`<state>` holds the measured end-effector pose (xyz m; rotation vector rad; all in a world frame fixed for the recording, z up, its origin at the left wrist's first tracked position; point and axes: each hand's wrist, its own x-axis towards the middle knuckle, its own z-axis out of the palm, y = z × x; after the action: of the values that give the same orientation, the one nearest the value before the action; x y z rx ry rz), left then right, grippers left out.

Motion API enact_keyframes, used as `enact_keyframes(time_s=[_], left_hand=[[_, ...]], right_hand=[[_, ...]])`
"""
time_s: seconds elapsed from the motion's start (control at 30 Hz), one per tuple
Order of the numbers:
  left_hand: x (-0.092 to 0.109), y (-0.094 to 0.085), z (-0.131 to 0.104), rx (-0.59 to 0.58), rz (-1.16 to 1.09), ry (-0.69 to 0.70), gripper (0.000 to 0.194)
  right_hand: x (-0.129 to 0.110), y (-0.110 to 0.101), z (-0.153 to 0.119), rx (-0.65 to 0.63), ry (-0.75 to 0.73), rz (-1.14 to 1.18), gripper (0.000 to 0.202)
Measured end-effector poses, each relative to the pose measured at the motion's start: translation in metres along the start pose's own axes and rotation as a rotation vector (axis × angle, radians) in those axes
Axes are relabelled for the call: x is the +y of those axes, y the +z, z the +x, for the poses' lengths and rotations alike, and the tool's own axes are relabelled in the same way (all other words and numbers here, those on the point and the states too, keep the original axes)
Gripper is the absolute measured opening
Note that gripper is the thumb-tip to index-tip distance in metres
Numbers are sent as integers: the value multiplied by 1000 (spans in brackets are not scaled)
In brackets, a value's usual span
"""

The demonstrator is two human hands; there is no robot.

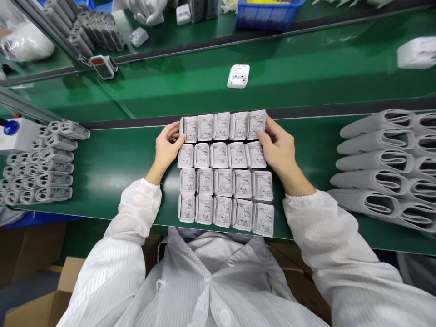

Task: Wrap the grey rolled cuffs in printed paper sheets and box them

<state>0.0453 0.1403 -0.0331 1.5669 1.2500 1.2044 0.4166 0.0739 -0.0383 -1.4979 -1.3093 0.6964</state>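
Several rows of folded grey cuffs (223,181), each with a printed drawing on top, lie in a block on the green bench. At the left end of the far row of folded cuffs (221,126) is my left hand (167,145), thumb at the near edge and fingers curled behind. My right hand (277,143) grips the row's right end, its thumb on the last cuff's near corner. Between them the two hands press the far row together. The nearer rows lie untouched, slightly uneven at their right ends.
Stacked folded cuffs (54,168) stand at the left, larger looped grey cuffs (384,163) at the right. Beyond the bench lie a white device case (238,76), another white case (417,53) and a blue bin (267,16). A small monitor (103,67) sits by the metal frame.
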Motion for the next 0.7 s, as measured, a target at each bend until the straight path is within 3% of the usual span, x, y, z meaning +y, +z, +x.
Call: enact_keyframes(time_s=[0.33,0.7], left_hand=[[3,3,1,-11,-4,-1,70],[5,2,0,-30,-5,-22,53]], right_hand=[[10,-1,0,-17,-15,22,75],[11,0,0,-9,-11,23,73]])
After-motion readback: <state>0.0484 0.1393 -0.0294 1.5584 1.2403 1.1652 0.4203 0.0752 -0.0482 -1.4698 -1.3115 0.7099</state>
